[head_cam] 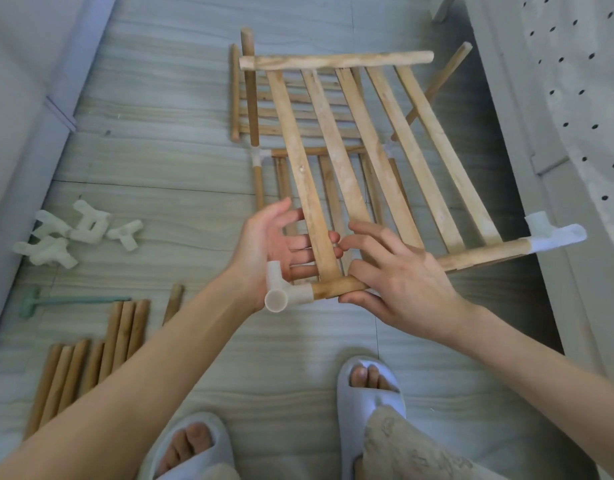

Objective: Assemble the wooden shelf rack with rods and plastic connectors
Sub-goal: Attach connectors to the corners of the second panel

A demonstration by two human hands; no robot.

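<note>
The floor (pixel 153 157) is pale grey plank-patterned tile, bounded on the left by a light wall with a skirting strip and on the right by a white perforated panel (pixel 575 98). A heap of loose white plastic connectors (pixel 78 232) lies on the floor at left. Nearer the person, a row of loose wooden rods (pixel 90 358) lies side by side, with a green-handled tool (pixel 69 301) just beyond them. A second slatted assembly (pixel 298 133) with white joints lies flat on the floor under the raised panel.

The slatted shelf panel (pixel 378 147), 5 flat slats between 2 round rails, is held tilted above the floor in the middle of the view. Its near rail carries a 3-way connector (pixel 284 289) on its left end and another white connector (pixel 555 233) on its right end.

The left hand (pixel 274 247) reaches under the panel, palm up, fingers spread and nearly straight behind the leftmost slat, not curled round anything. The right hand (pixel 399 271) comes over the top, fingers lying across the slats and the thumb beneath the near rail, so it grips the rail just right of the 3-way connector.

2 feet in grey slippers (pixel 367 393) stand on the floor at the bottom edge.
</note>
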